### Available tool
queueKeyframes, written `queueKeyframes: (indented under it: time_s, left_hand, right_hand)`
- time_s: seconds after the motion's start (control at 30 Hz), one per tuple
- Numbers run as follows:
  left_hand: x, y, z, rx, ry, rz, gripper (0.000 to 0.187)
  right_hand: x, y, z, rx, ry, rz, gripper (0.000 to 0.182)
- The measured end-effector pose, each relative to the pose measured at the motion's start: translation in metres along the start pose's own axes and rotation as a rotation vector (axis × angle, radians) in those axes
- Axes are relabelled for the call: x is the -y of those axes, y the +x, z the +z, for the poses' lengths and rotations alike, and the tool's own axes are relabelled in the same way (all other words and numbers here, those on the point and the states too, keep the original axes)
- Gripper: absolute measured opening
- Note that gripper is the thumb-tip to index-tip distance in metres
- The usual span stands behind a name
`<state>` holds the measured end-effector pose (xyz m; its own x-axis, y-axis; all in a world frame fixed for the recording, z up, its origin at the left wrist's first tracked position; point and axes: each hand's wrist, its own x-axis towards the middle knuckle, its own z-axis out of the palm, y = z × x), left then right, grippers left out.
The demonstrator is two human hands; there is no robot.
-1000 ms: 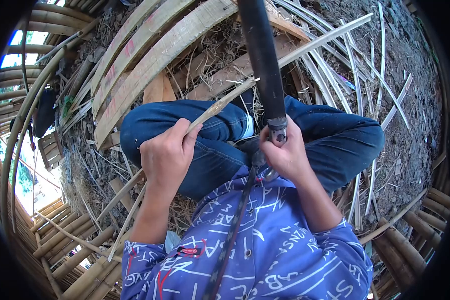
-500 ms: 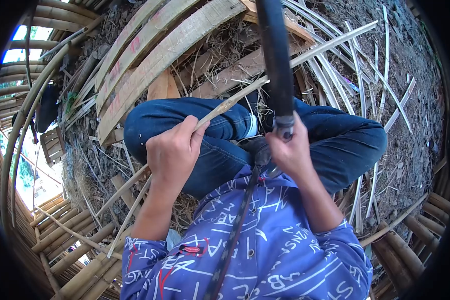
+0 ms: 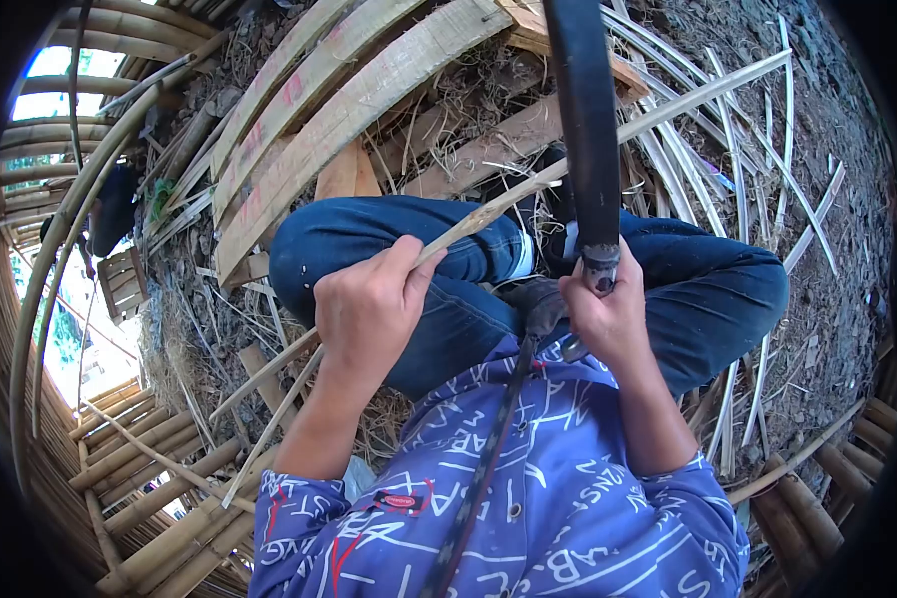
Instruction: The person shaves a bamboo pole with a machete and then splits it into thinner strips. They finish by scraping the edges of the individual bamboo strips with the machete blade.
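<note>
My left hand [image 3: 369, 309] is closed around a long split bamboo strip [image 3: 708, 93], which runs from beside my forearm up to the far right. My right hand [image 3: 608, 304] grips a machete [image 3: 583, 130] by its handle, the dark blade pointing away from me. The blade crosses over the strip beyond my left hand. Near the blade, a thin pale sliver [image 3: 540, 187] lifts off the strip's rough, whittled part. Both hands are above my crossed legs in jeans [image 3: 389, 234].
Curved wooden boards [image 3: 359, 130] with red marks lie ahead to the left. Loose bamboo strips [image 3: 678, 164] and shavings litter the ground on the right. Bamboo poles [image 3: 159, 478] form a structure at the left, with more poles [image 3: 802, 508] at lower right.
The whole view has shifted a little to the right in the picture. The machete has drawn slightly nearer my body along the strip, and a sliver now stands out beside the blade.
</note>
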<state>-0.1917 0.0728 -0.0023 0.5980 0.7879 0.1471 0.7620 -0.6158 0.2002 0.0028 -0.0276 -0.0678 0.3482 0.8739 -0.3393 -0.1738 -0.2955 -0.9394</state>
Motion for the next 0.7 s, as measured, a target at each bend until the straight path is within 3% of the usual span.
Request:
queueKeyframes:
  time_s: [0.23, 0.5, 0.57, 0.63, 0.7]
  left_hand:
    - [-0.012, 0.005, 0.001, 0.003, -0.002, 0.031, 0.021]
    - [-0.021, 0.012, 0.008, -0.060, 0.021, 0.117, 0.023]
    - [-0.021, 0.010, 0.007, -0.054, 0.040, 0.102, 0.023]
    - [-0.024, 0.013, 0.007, -0.031, 0.053, 0.102, 0.023]
    - [-0.020, 0.012, 0.008, -0.035, 0.054, 0.107, 0.024]
  right_hand:
    - [-0.001, -0.012, -0.008, 0.097, -0.069, -0.034, 0.029]
    - [-0.001, -0.011, -0.016, 0.042, -0.102, -0.052, 0.036]
    - [-0.002, -0.006, -0.017, -0.034, -0.034, 0.038, 0.033]
    - [-0.010, -0.011, -0.004, -0.040, 0.013, -0.081, 0.031]
    - [-0.003, -0.015, -0.004, 0.098, -0.090, -0.045, 0.032]
